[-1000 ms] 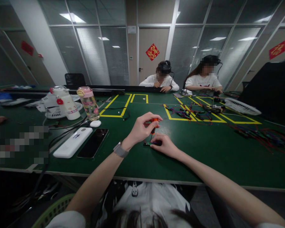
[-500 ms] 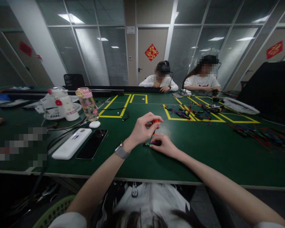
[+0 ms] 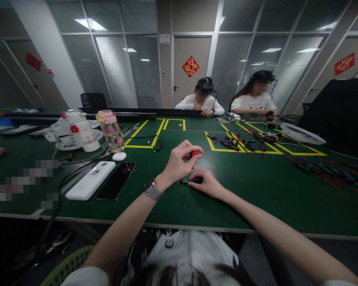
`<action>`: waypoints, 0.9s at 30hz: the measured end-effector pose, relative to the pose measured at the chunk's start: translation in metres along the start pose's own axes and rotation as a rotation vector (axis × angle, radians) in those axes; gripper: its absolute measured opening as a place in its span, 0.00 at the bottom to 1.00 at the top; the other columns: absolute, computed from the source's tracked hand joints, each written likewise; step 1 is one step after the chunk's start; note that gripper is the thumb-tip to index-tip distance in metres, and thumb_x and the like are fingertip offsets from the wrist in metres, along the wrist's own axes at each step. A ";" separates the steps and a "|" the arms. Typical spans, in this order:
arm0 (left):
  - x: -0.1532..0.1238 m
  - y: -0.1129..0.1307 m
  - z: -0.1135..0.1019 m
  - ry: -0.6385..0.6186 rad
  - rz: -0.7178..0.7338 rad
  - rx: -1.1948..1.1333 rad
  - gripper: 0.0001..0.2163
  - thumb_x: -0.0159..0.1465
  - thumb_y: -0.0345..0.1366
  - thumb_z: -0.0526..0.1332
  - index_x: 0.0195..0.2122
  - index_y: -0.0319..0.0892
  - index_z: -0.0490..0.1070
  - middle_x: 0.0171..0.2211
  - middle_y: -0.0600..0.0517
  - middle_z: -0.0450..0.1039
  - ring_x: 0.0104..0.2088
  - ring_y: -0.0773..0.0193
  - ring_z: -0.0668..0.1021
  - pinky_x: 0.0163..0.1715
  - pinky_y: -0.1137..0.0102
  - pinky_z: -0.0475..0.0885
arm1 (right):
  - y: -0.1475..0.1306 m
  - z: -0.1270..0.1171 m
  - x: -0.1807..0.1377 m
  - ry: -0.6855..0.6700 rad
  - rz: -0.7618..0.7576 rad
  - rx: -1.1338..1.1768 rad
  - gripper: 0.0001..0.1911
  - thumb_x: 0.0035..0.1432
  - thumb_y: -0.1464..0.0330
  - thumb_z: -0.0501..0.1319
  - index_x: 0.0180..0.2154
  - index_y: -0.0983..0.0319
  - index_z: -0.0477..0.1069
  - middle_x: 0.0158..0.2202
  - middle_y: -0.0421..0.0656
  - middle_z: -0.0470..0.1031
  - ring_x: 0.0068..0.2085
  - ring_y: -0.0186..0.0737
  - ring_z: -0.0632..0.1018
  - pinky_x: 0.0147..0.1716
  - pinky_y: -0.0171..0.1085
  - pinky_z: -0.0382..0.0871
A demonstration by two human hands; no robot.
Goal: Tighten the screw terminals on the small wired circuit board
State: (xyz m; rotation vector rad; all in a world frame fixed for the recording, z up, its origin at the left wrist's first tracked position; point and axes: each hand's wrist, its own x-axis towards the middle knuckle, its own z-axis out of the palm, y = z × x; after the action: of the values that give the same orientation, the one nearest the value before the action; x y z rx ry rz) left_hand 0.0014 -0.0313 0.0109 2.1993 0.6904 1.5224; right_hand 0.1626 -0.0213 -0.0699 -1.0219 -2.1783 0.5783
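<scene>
My left hand (image 3: pixel 181 159) is closed round the orange handle of a small screwdriver (image 3: pixel 195 153), held upright with its thin shaft pointing down. Below it, on the green table (image 3: pixel 167 206), lies a small green circuit board (image 3: pixel 184 181). My right hand (image 3: pixel 205 182) rests on the table and pinches the board by its right side, the fingertips close to the screwdriver's tip. The fingers hide most of the board, and the exact spot where the tip meets it cannot be made out.
Left of my arms lie a black phone (image 3: pixel 116 181), a white power bank (image 3: pixel 91 180) and a white case (image 3: pixel 119 156), with a pink-lidded bottle (image 3: pixel 111 133) and a white jug (image 3: pixel 85 133) behind. Wired boards (image 3: pixel 226 142) and a wire tangle (image 3: pixel 331 169) lie right. Two people sit opposite.
The left fingers have shifted slightly at the screwdriver's handle, showing more of its orange top. My left wrist has turned a little. The right hand stays in place.
</scene>
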 end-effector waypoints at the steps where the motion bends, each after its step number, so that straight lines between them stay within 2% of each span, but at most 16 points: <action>1: 0.000 -0.001 0.000 0.004 -0.001 0.000 0.05 0.64 0.33 0.61 0.39 0.41 0.75 0.35 0.51 0.65 0.33 0.69 0.72 0.28 0.78 0.75 | 0.000 0.000 0.000 -0.001 -0.001 0.002 0.02 0.50 0.74 0.67 0.30 0.64 0.77 0.29 0.41 0.72 0.29 0.35 0.72 0.30 0.34 0.66; 9: -0.001 -0.009 -0.001 -0.008 -0.071 -0.071 0.08 0.66 0.37 0.59 0.43 0.42 0.73 0.37 0.51 0.67 0.32 0.69 0.75 0.27 0.78 0.75 | 0.002 0.003 -0.001 -0.008 -0.016 0.004 0.03 0.51 0.74 0.66 0.31 0.63 0.76 0.31 0.42 0.74 0.31 0.37 0.74 0.31 0.35 0.67; 14: -0.003 -0.007 -0.005 -0.067 -0.073 -0.143 0.14 0.70 0.37 0.51 0.51 0.43 0.71 0.45 0.47 0.71 0.37 0.67 0.78 0.35 0.75 0.77 | -0.001 0.000 -0.002 -0.033 -0.042 -0.035 0.03 0.52 0.74 0.66 0.32 0.63 0.76 0.31 0.42 0.73 0.31 0.36 0.74 0.32 0.34 0.68; 17: -0.004 -0.005 -0.007 -0.041 -0.079 -0.115 0.13 0.70 0.37 0.52 0.51 0.43 0.72 0.47 0.47 0.72 0.37 0.67 0.79 0.35 0.75 0.76 | -0.002 -0.003 -0.004 -0.053 -0.122 -0.115 0.03 0.57 0.71 0.64 0.35 0.63 0.76 0.33 0.43 0.73 0.33 0.38 0.74 0.33 0.35 0.69; 20: -0.005 -0.004 -0.009 -0.034 -0.107 -0.115 0.13 0.70 0.37 0.52 0.50 0.43 0.72 0.46 0.47 0.73 0.35 0.68 0.80 0.33 0.75 0.77 | -0.006 -0.007 -0.006 -0.043 -0.286 -0.316 0.10 0.64 0.66 0.58 0.36 0.63 0.76 0.33 0.47 0.73 0.35 0.42 0.74 0.36 0.39 0.69; 22: -0.005 -0.004 -0.009 -0.024 -0.111 -0.118 0.13 0.70 0.37 0.52 0.51 0.43 0.72 0.46 0.46 0.74 0.34 0.68 0.80 0.33 0.74 0.77 | -0.016 -0.010 -0.007 -0.008 -0.403 -0.453 0.13 0.65 0.66 0.55 0.35 0.64 0.77 0.29 0.48 0.73 0.32 0.43 0.74 0.34 0.41 0.68; 24: -0.006 -0.005 -0.008 -0.009 -0.105 -0.118 0.13 0.69 0.37 0.52 0.51 0.43 0.72 0.46 0.46 0.74 0.34 0.68 0.79 0.34 0.74 0.78 | -0.036 -0.016 -0.009 0.065 -0.498 -0.494 0.14 0.66 0.69 0.53 0.35 0.63 0.77 0.27 0.48 0.73 0.30 0.43 0.73 0.32 0.42 0.68; 27: -0.007 -0.006 -0.005 0.011 -0.104 -0.112 0.13 0.70 0.37 0.52 0.51 0.42 0.72 0.44 0.47 0.74 0.33 0.68 0.79 0.33 0.74 0.77 | -0.082 -0.030 -0.024 0.258 -0.597 -0.297 0.13 0.65 0.70 0.53 0.43 0.59 0.75 0.32 0.48 0.76 0.32 0.44 0.76 0.33 0.43 0.70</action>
State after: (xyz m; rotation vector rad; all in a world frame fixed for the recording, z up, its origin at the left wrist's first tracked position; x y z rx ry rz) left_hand -0.0068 -0.0302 0.0042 2.0419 0.6941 1.4851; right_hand 0.1541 -0.0859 -0.0066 -0.4966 -2.2159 -0.1484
